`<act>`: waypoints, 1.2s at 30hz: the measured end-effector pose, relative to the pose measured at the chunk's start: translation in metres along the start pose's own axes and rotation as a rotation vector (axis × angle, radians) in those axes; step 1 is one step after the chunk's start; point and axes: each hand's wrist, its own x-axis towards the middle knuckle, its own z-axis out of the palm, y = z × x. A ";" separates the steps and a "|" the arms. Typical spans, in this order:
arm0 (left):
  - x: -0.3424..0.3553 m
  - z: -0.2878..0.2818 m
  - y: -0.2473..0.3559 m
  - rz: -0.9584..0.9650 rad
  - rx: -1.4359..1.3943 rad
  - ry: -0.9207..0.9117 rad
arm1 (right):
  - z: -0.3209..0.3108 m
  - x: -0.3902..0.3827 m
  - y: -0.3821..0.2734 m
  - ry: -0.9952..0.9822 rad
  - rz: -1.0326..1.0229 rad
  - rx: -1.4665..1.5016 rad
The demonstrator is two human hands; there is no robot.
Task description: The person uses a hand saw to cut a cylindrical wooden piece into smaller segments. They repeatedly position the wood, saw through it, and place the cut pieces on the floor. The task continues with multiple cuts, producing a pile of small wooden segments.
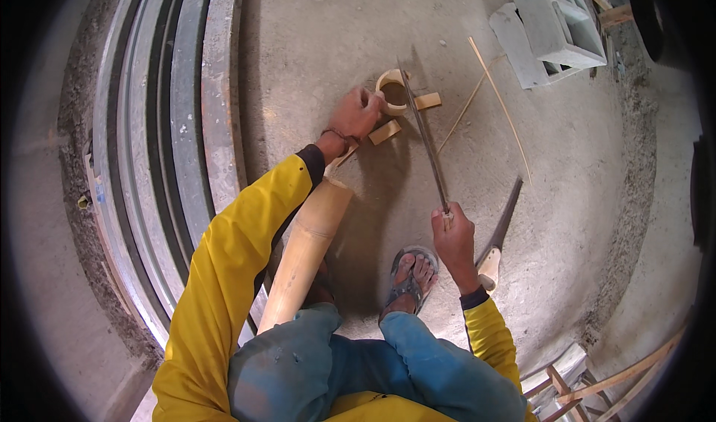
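My left hand [356,114] is closed on the near-left side of a short bamboo ring [394,109], its fingers at the rim. In my right hand [455,243] is the handle of a long, narrow-bladed knife [427,140]. The blade points away from me, and its far end lies at the right edge of the ring; whether it touches is hard to tell. Cut bamboo pieces lie close by: one block [428,101] right of the blade, another block [385,132] just below the ring. A thick bamboo pole [307,239] slants under my left forearm, its lower end near my left knee.
A handsaw [507,217] with a pale handle lies right of my right hand. Thin bamboo strips [486,71] rest on the concrete floor [321,34]. Long metal beams [186,101] line the left side. Hollow concrete blocks [548,23] stand far right; wooden pieces [623,381] lie near right.
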 end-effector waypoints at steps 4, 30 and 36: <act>0.025 -0.010 -0.004 0.129 0.215 0.154 | -0.006 0.008 -0.010 -0.009 0.007 0.008; 0.002 0.004 -0.003 0.174 0.078 0.116 | -0.019 0.023 0.002 0.030 -0.127 -0.012; 0.002 0.003 -0.006 0.202 0.044 0.127 | -0.024 0.028 0.011 -0.031 -0.063 -0.060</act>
